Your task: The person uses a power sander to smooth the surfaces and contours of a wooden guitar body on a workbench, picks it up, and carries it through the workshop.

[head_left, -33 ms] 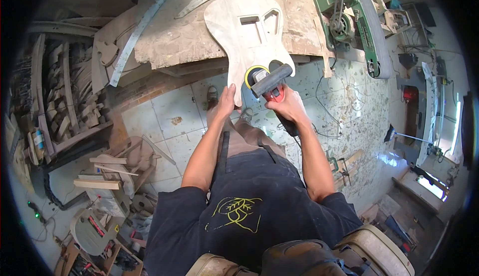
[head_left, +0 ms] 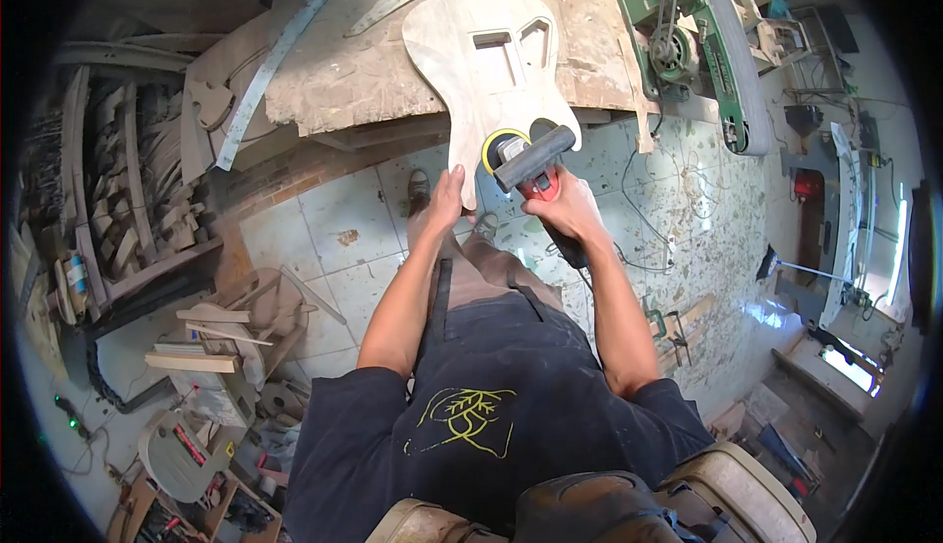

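A pale wooden electric guitar body (head_left: 481,72) with cut-out cavities lies partly on the workbench, its two horns jutting over the near edge toward me. My left hand (head_left: 447,197) grips the long left horn, fingers closed along its edge. In my right hand (head_left: 570,209) is a handheld disc sander (head_left: 535,163) with a red and black body, a dark bar across its front and a round yellow-rimmed pad. The pad sits at the body's near end between the horns; whether it presses on the wood I cannot tell.
The workbench (head_left: 324,91) carries a long metal straightedge (head_left: 285,62) at left. A green belt sander (head_left: 688,47) stands at the right. Wood offcuts (head_left: 211,342) are piled at lower left, a rack of scrap wood (head_left: 147,170) above them. A cord (head_left: 634,204) trails over the tiled floor.
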Demonstrator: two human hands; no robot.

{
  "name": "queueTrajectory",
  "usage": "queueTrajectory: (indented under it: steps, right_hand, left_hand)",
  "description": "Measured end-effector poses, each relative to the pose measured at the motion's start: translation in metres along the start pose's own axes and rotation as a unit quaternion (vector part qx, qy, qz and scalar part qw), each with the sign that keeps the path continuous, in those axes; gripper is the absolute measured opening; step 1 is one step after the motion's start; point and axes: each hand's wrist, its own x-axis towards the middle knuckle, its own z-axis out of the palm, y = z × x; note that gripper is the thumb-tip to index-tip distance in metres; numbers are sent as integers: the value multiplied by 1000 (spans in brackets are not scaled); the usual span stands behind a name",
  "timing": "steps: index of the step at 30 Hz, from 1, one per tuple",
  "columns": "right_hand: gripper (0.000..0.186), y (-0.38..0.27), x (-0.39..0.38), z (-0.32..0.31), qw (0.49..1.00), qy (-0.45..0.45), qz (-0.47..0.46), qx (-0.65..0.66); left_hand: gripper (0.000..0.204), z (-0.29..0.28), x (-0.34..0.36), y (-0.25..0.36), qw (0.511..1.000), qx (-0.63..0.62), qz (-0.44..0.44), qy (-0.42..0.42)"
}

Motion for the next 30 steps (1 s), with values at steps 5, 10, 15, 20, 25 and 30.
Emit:
queueTrajectory:
  steps: [5, 10, 15, 20, 25, 30]
  right_hand:
    - [69, 8, -4, 3, 1000, 8, 0, -2]
    - [73, 22, -20, 3, 999, 12, 22, -23]
    - [72, 36, -34, -1, 1000, 11, 17, -18]
    - [68, 24, -18, -6, 1000, 23, 2, 2]
    - [64, 17, 3, -4, 1000, 16, -15, -12]
    - [65, 35, -18, -6, 1000, 9, 5, -24]
  left_hand:
    - [61, 1, 0, 0, 1000, 2, -1, -3]
    - [62, -1, 1, -1, 1000, -2, 5, -6]
    - [62, 0, 4, -4, 999, -31, 7, -13]
    - [61, 3, 0, 1, 1000, -23, 5, -7]
    - [63, 0, 1, 0, 1000, -20, -5, -13]
    - [66, -3, 3, 0, 1000, 2, -16, 4]
